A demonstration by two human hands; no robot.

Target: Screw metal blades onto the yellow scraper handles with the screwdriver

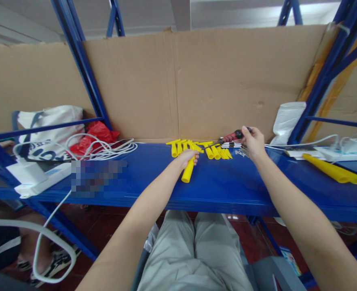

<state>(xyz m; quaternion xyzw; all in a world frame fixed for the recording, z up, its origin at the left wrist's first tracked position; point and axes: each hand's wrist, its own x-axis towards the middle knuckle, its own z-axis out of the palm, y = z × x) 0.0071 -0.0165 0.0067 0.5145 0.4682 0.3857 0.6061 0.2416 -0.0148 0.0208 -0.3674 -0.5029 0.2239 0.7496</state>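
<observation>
My left hand (189, 157) is closed around a yellow tube (187, 173), whose open end points down toward the front edge of the blue shelf (154, 173). In my right hand (253, 141) is a screwdriver (229, 137) with a red and black handle, held near the handle's end. Its thin shaft runs left to the top of the yellow tube by my left fingers; the exact contact is too small to make out. Behind my left hand lie several yellow T-shaped pieces (174, 148). More yellow tubes (216, 152) and small yellow pieces (226, 153) lie between my hands.
Two long yellow cones (332, 169) lie at the right. White cables (117, 149), a power strip (51, 178), a red plastic bag (98, 137) and a white cloth bag (53, 125) are at the left. A cardboard panel (220, 81) stands behind. Another person's leg (35, 246) shows lower left.
</observation>
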